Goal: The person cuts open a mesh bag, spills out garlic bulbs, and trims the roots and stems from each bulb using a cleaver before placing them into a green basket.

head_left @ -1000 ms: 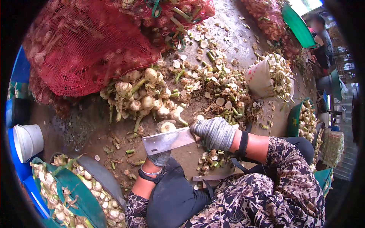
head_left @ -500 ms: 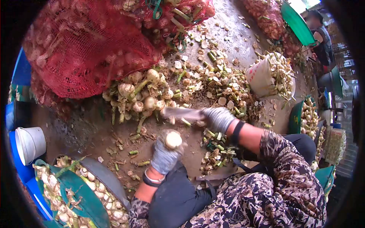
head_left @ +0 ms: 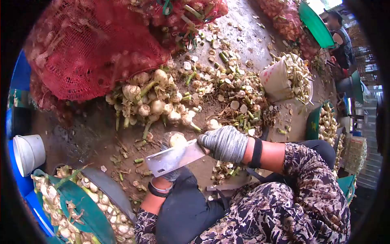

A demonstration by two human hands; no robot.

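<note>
A whitish garlic bulb [head_left: 178,139] sits in my gloved left hand [head_left: 172,175], which is closed around it above my knee. My right hand [head_left: 227,143], in a grey knit glove, grips the handle of a cleaver [head_left: 172,159]. The broad blade lies slanted across the front of my left hand, its upper edge right at the bulb, and hides most of the left palm and fingers. Beyond the hands, a heap of untrimmed garlic [head_left: 156,106] with stalks rests on the ground.
A red mesh sack [head_left: 93,53] of garlic stands at upper left. Cut stalks and skins [head_left: 239,93] litter the ground. A white bucket [head_left: 276,83] holds trimmings. Green baskets [head_left: 83,207] of garlic and a pale bucket [head_left: 29,154] stand left. A person [head_left: 343,44] is at far right.
My right hand has brought the cleaver down and left, from above the bulb to across my left hand. A pale bulb now lies on the ground near the right hand.
</note>
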